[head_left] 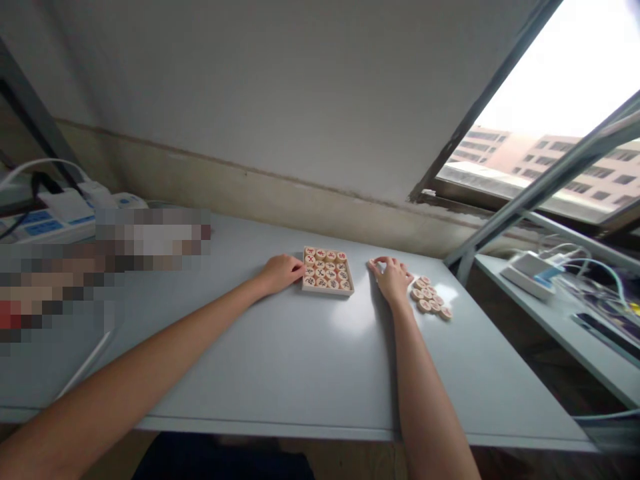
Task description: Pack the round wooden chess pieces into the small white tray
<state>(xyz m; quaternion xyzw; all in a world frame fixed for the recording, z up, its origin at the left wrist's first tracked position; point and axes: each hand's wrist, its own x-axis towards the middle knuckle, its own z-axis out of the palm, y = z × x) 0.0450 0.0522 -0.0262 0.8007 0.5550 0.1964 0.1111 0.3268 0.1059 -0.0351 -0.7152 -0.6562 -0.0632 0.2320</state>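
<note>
Left hand [283, 272] rests loosely curled, fingertips touching the left rim of the wooden tray [328, 292] of round game pieces, mid-tabletop [300, 353]. Right hand [395, 280] lies just right of the tray, fingertips bunched (pinching a piece? cannot tell). Loose pieces [430, 298] lie beside its wrist.

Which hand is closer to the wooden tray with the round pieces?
Left. The left hand rests right at the tray's left edge; the right hand lies apart on its right side, beside the loose pieces.

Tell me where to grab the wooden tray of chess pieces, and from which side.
The tray lies flat on the table, full of discs. Pinch its low left and right walls with fingers from above, probably keeping it level.
</note>
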